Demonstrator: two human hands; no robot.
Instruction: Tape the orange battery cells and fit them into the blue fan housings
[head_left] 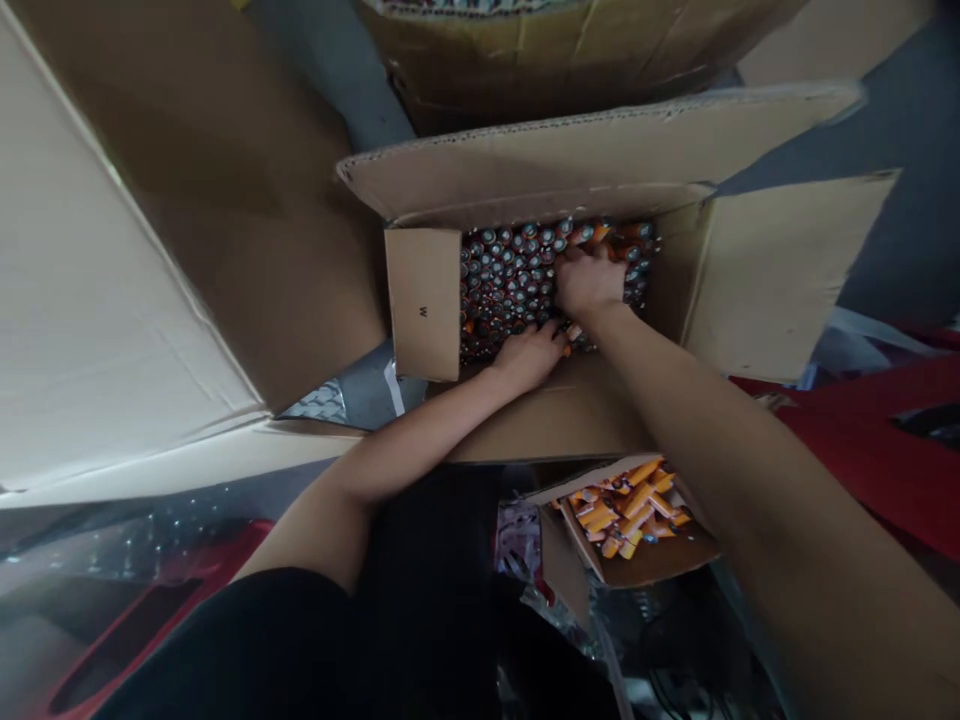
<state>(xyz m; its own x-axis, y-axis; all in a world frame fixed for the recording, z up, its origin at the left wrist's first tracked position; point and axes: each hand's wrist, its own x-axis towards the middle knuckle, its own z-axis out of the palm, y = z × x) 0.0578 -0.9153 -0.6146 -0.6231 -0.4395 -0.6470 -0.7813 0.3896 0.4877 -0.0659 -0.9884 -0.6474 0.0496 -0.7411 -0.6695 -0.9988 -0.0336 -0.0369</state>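
Orange cylinders point(506, 275) stand closely packed, round ends up, inside an open cardboard carton point(679, 270) at the centre of the frame; a few near its upper right lie tilted. Right hand point(592, 280): over the right part of the pack, fingers curled downward, tips hidden; cannot tell whether clamped on a cylinder. Left hand point(529, 358): at the pack's lower edge, fingers extended, grip cannot be told. Left flap point(424, 300) bears a printed letter. Lower centre-right: smaller cardboard box point(656, 570) with loose orange cylinders point(634, 510) lying jumbled. Top centre: another carton point(562, 55).
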